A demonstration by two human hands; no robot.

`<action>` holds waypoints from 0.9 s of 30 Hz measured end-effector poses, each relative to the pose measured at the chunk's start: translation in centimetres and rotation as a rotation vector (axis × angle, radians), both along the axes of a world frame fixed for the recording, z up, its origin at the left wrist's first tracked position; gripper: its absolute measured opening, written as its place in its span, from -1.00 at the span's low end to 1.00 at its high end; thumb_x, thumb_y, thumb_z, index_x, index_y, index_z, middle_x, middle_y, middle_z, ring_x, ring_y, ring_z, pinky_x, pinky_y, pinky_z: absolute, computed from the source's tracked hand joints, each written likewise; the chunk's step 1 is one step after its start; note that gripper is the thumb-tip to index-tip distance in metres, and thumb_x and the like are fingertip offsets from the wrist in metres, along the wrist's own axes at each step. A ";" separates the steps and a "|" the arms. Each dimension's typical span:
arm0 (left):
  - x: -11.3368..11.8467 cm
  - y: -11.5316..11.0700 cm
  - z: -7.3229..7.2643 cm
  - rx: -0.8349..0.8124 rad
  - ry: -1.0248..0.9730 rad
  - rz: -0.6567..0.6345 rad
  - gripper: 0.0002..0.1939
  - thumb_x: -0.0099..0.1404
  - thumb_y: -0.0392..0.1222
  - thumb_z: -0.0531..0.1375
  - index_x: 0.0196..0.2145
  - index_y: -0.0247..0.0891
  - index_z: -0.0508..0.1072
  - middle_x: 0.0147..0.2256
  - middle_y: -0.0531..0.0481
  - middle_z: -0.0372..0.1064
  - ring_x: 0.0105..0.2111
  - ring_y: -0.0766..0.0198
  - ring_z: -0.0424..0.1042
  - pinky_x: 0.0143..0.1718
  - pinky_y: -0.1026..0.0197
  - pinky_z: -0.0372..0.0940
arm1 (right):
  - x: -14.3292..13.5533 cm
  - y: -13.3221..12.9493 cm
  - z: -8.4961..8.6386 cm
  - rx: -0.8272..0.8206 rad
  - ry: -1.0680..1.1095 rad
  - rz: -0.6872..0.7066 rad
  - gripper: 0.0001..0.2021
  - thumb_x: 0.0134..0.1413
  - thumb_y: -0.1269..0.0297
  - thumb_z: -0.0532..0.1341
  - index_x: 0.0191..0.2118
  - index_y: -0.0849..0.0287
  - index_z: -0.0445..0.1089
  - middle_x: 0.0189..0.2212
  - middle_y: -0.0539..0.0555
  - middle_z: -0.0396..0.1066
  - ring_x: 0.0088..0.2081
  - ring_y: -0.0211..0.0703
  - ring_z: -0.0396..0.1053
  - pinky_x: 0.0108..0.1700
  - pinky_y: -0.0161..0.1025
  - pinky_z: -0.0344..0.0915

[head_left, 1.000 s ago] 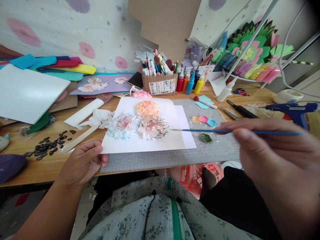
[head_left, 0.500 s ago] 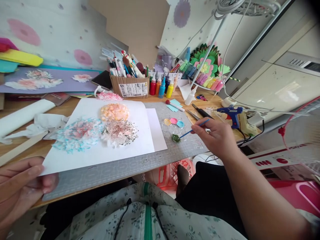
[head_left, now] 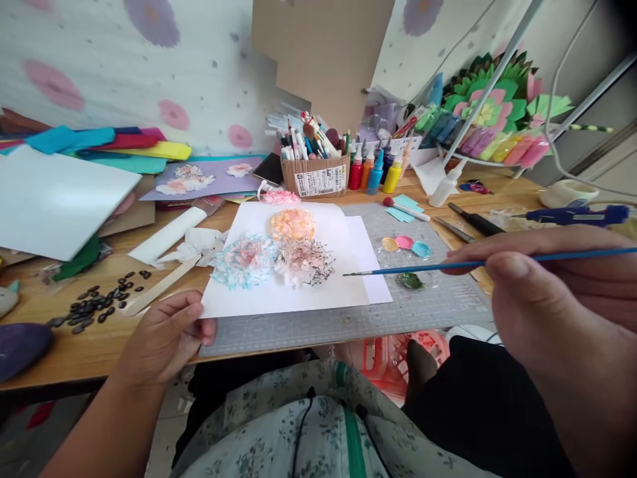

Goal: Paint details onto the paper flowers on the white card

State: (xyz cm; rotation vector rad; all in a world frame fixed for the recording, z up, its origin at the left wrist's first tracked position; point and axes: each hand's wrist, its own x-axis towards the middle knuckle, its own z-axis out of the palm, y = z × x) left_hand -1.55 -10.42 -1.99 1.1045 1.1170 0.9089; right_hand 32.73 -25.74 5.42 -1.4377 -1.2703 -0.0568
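My left hand point(head_left: 166, 335) pinches the lower left corner of a white sheet of paper point(head_left: 343, 295). Three crumpled paper flowers lie on the sheet: a blue-edged one point(head_left: 245, 260), an orange one point(head_left: 292, 224) and a dark-edged one point(head_left: 304, 261). Between thumb and fingers, my right hand point(head_left: 542, 285) grips a thin blue paintbrush point(head_left: 428, 267). Its dark tip points left, over the sheet and just right of the dark-edged flower. Beneath the brush, a clear palette holds dark green paint point(head_left: 411, 281), with yellow, pink and blue paint point(head_left: 421, 249) in wells behind.
A grey cutting mat point(head_left: 298, 332) lies under the sheet. Black pebbles point(head_left: 94, 305) and a wooden stick point(head_left: 164, 285) are at left. Behind stand a cardboard box of pens point(head_left: 316, 176) and paint bottles point(head_left: 374, 176). A blue glue gun point(head_left: 577, 214) lies at right.
My right hand has lifted the paintbrush from the green paint and brought it closer, its tip now over the sheet. My left hand still holds the corner. The view has swung left.
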 end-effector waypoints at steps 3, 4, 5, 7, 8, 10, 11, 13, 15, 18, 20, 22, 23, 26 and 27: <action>-0.1 0.0 -0.1 0.011 -0.002 -0.017 -0.59 -0.19 0.04 0.49 -0.62 -0.26 0.40 -0.72 0.04 0.30 -0.71 0.34 0.26 -0.67 0.36 0.20 | -1.8 0.8 0.1 -0.035 0.012 0.000 -0.97 0.08 0.23 0.29 -0.33 0.00 0.49 -0.42 -0.08 0.52 -0.41 -0.23 0.43 -0.35 -0.22 0.33; -0.2 -0.1 -0.1 0.012 -0.005 -0.021 -0.60 -0.18 0.03 0.48 -0.61 -0.26 0.40 -0.72 0.04 0.30 -0.71 0.34 0.26 -0.67 0.36 0.20 | -2.2 1.0 0.0 -0.053 -0.020 -0.001 -0.97 0.09 0.23 0.28 -0.33 -0.03 0.48 -0.42 -0.12 0.51 -0.42 -0.25 0.42 -0.34 -0.23 0.33; -0.2 -0.1 -0.1 0.012 -0.008 -0.025 -0.60 -0.17 0.03 0.48 -0.61 -0.26 0.40 -0.72 0.04 0.31 -0.71 0.33 0.26 -0.67 0.35 0.20 | -2.4 1.2 -0.1 -0.068 -0.052 -0.005 -0.97 0.10 0.22 0.27 -0.32 -0.05 0.48 -0.43 -0.15 0.51 -0.43 -0.27 0.42 -0.36 -0.24 0.31; -0.2 -0.2 -0.1 0.012 -0.014 -0.031 -0.60 -0.17 0.03 0.49 -0.61 -0.26 0.41 -0.72 0.03 0.31 -0.71 0.33 0.27 -0.67 0.36 0.21 | -2.6 1.5 -0.3 -0.085 -0.122 0.009 -0.97 0.11 0.20 0.27 -0.33 -0.07 0.47 -0.43 -0.19 0.51 -0.45 -0.32 0.43 -0.41 -0.26 0.29; -0.2 -0.2 -0.1 0.012 -0.018 -0.033 -0.60 -0.18 0.02 0.49 -0.62 -0.26 0.41 -0.72 0.03 0.31 -0.71 0.33 0.27 -0.67 0.36 0.20 | -2.5 1.6 -0.4 -0.083 -0.156 0.035 -0.97 0.12 0.19 0.26 -0.33 -0.06 0.46 -0.43 -0.21 0.51 -0.47 -0.35 0.43 -0.43 -0.28 0.27; -0.2 -0.2 -0.1 0.011 -0.023 -0.034 -0.60 -0.19 0.02 0.49 -0.61 -0.26 0.41 -0.73 0.03 0.31 -0.72 0.33 0.27 -0.68 0.36 0.20 | -2.4 1.7 -0.6 -0.069 -0.210 0.074 -0.98 0.12 0.21 0.27 -0.33 -0.04 0.45 -0.43 -0.22 0.51 -0.49 -0.41 0.42 -0.46 -0.32 0.26; -0.2 -0.1 -0.1 0.012 -0.026 -0.032 -0.61 -0.19 0.03 0.49 -0.60 -0.26 0.42 -0.73 0.03 0.32 -0.72 0.33 0.27 -0.68 0.36 0.20 | -2.3 1.8 -0.7 -0.069 -0.233 0.087 -0.98 0.12 0.23 0.26 -0.33 -0.04 0.44 -0.43 -0.22 0.51 -0.50 -0.42 0.42 -0.45 -0.33 0.27; -0.2 -0.1 -0.2 0.015 -0.035 -0.034 -0.61 -0.18 0.03 0.49 -0.59 -0.25 0.43 -0.73 0.03 0.32 -0.72 0.33 0.27 -0.68 0.36 0.21 | -2.3 1.9 -0.8 -0.075 -0.257 0.101 -0.99 0.13 0.24 0.26 -0.32 -0.03 0.44 -0.42 -0.21 0.51 -0.50 -0.43 0.41 -0.45 -0.34 0.28; -0.1 0.0 -0.2 0.020 -0.043 -0.042 -0.61 -0.18 0.02 0.49 -0.60 -0.26 0.43 -0.73 0.03 0.32 -0.73 0.33 0.27 -0.69 0.35 0.22 | -2.3 2.1 -0.8 -0.084 -0.258 0.100 -0.98 0.13 0.23 0.25 -0.31 -0.03 0.44 -0.41 -0.20 0.51 -0.48 -0.42 0.41 -0.42 -0.35 0.30; -0.2 0.0 -0.3 0.023 -0.051 -0.051 -0.61 -0.18 0.01 0.49 -0.61 -0.27 0.42 -0.73 0.03 0.32 -0.73 0.32 0.28 -0.68 0.35 0.22 | -2.5 2.2 -0.8 -0.081 -0.253 0.100 -0.98 0.14 0.23 0.25 -0.31 -0.02 0.43 -0.41 -0.21 0.50 -0.46 -0.44 0.41 -0.37 -0.38 0.32; -0.3 0.0 -0.3 0.020 -0.056 -0.053 -0.63 -0.16 0.01 0.48 -0.59 -0.26 0.43 -0.72 0.04 0.32 -0.72 0.32 0.29 -0.68 0.35 0.23 | -2.6 2.3 -0.8 -0.064 -0.260 0.121 -1.00 0.13 0.26 0.26 -0.31 -0.01 0.42 -0.41 -0.22 0.50 -0.44 -0.46 0.41 -0.35 -0.41 0.32; -0.4 0.0 -0.4 0.016 -0.059 -0.059 -0.63 -0.14 0.01 0.48 -0.58 -0.26 0.44 -0.72 0.04 0.33 -0.72 0.32 0.29 -0.68 0.35 0.23 | -2.6 2.2 -0.7 -0.057 -0.255 0.152 -0.97 0.13 0.29 0.26 -0.30 0.00 0.41 -0.40 -0.21 0.50 -0.41 -0.47 0.42 -0.36 -0.44 0.31; -0.4 0.0 -0.5 0.014 -0.061 -0.063 -0.63 -0.13 0.01 0.47 -0.59 -0.26 0.43 -0.71 0.04 0.33 -0.71 0.32 0.29 -0.68 0.35 0.23 | -2.7 2.2 -0.7 -0.063 -0.249 0.166 -0.97 0.13 0.30 0.26 -0.30 0.01 0.41 -0.39 -0.20 0.50 -0.41 -0.47 0.42 -0.36 -0.44 0.31; -0.5 0.0 -0.6 0.016 -0.070 -0.071 -0.63 -0.11 -0.01 0.47 -0.60 -0.28 0.42 -0.71 0.04 0.32 -0.71 0.33 0.29 -0.68 0.35 0.22 | -2.7 2.2 -0.7 -0.080 -0.247 0.180 -0.97 0.13 0.30 0.26 -0.30 0.01 0.42 -0.38 -0.19 0.50 -0.41 -0.46 0.42 -0.34 -0.44 0.33; -0.5 0.0 -0.6 0.016 -0.074 -0.073 -0.64 -0.10 -0.01 0.47 -0.59 -0.28 0.42 -0.71 0.04 0.32 -0.71 0.33 0.29 -0.68 0.35 0.22 | -2.7 2.2 -0.7 -0.074 -0.254 0.173 -0.97 0.13 0.30 0.26 -0.29 0.00 0.42 -0.38 -0.19 0.50 -0.41 -0.45 0.42 -0.34 -0.43 0.34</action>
